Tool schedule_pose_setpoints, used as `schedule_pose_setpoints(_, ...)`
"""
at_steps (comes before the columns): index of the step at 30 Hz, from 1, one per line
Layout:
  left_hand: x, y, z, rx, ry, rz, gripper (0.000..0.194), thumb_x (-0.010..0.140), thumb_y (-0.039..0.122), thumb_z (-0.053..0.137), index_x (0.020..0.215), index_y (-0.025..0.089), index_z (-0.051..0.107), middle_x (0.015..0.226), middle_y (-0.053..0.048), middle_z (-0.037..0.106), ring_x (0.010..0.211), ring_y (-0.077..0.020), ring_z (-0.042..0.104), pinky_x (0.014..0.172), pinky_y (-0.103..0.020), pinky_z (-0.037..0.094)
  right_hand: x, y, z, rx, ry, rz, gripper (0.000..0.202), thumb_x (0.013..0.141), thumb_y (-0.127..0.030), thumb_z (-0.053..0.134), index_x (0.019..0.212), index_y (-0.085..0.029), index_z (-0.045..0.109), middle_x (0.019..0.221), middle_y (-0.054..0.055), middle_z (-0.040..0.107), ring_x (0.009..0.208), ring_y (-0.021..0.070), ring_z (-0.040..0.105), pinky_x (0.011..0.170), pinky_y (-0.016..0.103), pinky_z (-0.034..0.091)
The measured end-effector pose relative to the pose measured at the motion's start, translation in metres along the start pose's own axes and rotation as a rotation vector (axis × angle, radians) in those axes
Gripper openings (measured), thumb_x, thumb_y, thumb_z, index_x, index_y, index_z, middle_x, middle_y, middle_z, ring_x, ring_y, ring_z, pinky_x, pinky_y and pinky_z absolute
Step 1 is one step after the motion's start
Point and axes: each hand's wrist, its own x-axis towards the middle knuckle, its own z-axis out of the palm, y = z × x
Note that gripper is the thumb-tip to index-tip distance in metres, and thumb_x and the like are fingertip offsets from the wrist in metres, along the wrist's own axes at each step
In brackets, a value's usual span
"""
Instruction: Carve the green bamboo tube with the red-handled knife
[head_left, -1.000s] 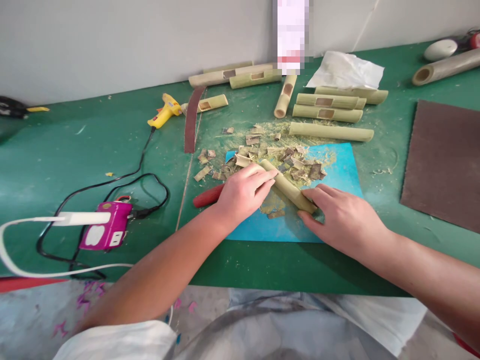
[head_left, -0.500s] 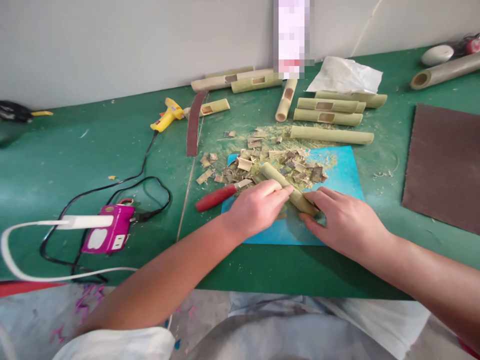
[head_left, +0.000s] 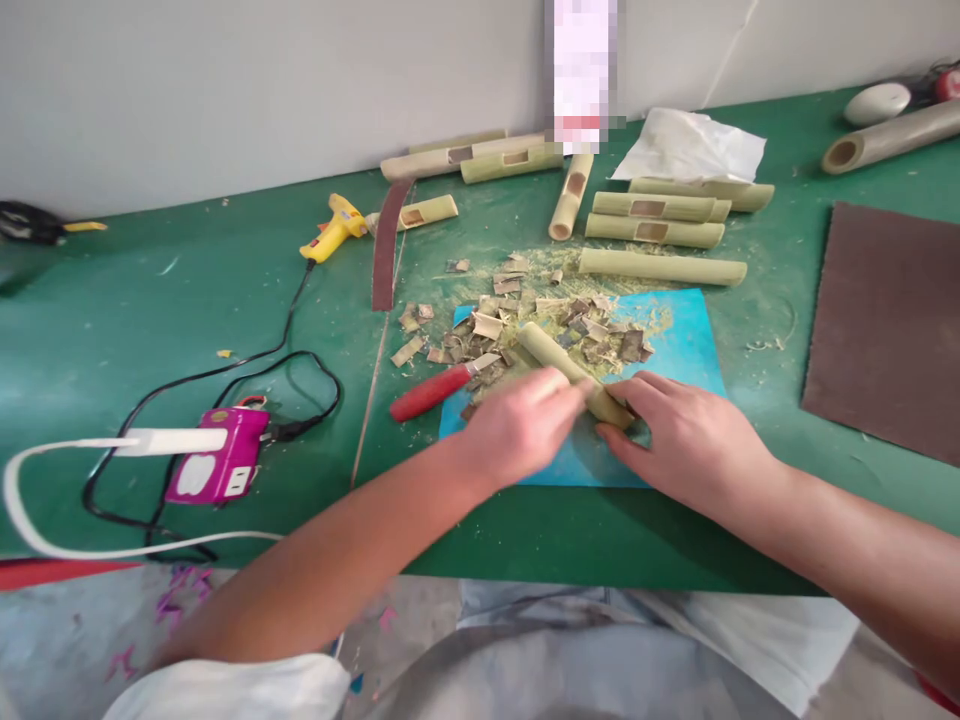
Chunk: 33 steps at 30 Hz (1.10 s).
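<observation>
A pale green bamboo tube [head_left: 553,352] lies slantwise over a blue sheet [head_left: 686,345], its far end pointing up and left. My right hand [head_left: 686,440] grips the tube's near end between thumb and fingers. Across the middle of the tube, my left hand [head_left: 525,425] is closed, its fingertips pressed to the surface and slightly blurred; whatever it pinches is hidden. Bamboo chips [head_left: 487,325] and shavings are heaped around the tube's far end. Left of the heap lies a knife with a red handle [head_left: 431,392], blade toward the chips.
Several bamboo tubes with cut-out windows [head_left: 652,232] lie toward the wall. A yellow glue gun [head_left: 336,228], a brown sandpaper strip [head_left: 387,250] and a purple power strip [head_left: 217,455] with cables are on the left. At right is a large brown sheet [head_left: 885,330].
My left hand has shifted slightly along the tube, down and right. My right hand keeps its grip on the near end.
</observation>
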Motion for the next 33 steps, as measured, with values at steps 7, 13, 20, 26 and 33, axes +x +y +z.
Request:
schedule_pose_setpoints(7, 0.001, -0.004, -0.003, 0.113, 0.091, -0.034, 0.029, 0.103, 0.023, 0.047, 0.114, 0.014, 0.073, 0.087, -0.008, 0.070, 0.080, -0.0168, 0.068, 0.076, -0.028, 0.057, 0.001, -0.001, -0.001, 0.006, -0.014, 0.024, 0.015, 0.087, -0.032, 0.060, 0.089, -0.019, 0.066, 0.083, 0.004, 0.068, 0.065, 0.0166, 0.058, 0.058, 0.030, 0.033)
schedule_pose_setpoints(13, 0.004, -0.007, -0.005, 0.111, 0.137, -0.073, 0.026, 0.103, 0.023, 0.050, 0.109, 0.013, 0.073, 0.091, -0.008, 0.073, 0.084, -0.0159, 0.069, 0.079, -0.028, 0.058, 0.000, -0.001, 0.000, -0.005, -0.009, 0.023, 0.018, 0.088, -0.033, 0.061, 0.094, -0.018, 0.068, 0.085, 0.004, 0.068, 0.066, 0.0181, 0.060, 0.059, 0.031, 0.035)
schedule_pose_setpoints(20, 0.003, -0.004, -0.004, 0.059, 0.046, 0.056, 0.028, 0.104, 0.020, 0.046, 0.113, 0.011, 0.072, 0.088, -0.007, 0.070, 0.083, -0.0151, 0.068, 0.074, -0.025, 0.057, 0.002, -0.001, -0.002, -0.007, -0.059, 0.051, 0.018, 0.087, -0.033, 0.063, 0.094, -0.018, 0.069, 0.085, 0.003, 0.069, 0.068, 0.0189, 0.062, 0.059, 0.031, 0.036)
schedule_pose_setpoints(26, 0.002, 0.007, -0.003, 0.056, -0.007, 0.035, 0.031, 0.106, 0.025, 0.044, 0.114, 0.014, 0.071, 0.088, -0.006, 0.069, 0.079, -0.0136, 0.068, 0.071, -0.023, 0.056, 0.001, 0.000, 0.000, 0.013, -0.003, 0.016, 0.032, 0.087, -0.031, 0.061, 0.115, -0.018, 0.067, 0.095, 0.005, 0.073, 0.072, 0.0202, 0.065, 0.059, 0.030, 0.038)
schedule_pose_setpoints(33, 0.001, 0.003, -0.006, 0.139, 0.108, -0.088, 0.027, 0.103, 0.021, 0.048, 0.112, 0.012, 0.072, 0.086, -0.007, 0.069, 0.079, -0.0153, 0.068, 0.070, -0.025, 0.056, 0.000, 0.001, 0.001, -0.010, 0.079, -0.088, 0.039, 0.089, -0.029, 0.058, 0.126, -0.018, 0.064, 0.088, 0.004, 0.072, 0.070, 0.0196, 0.065, 0.058, 0.030, 0.039)
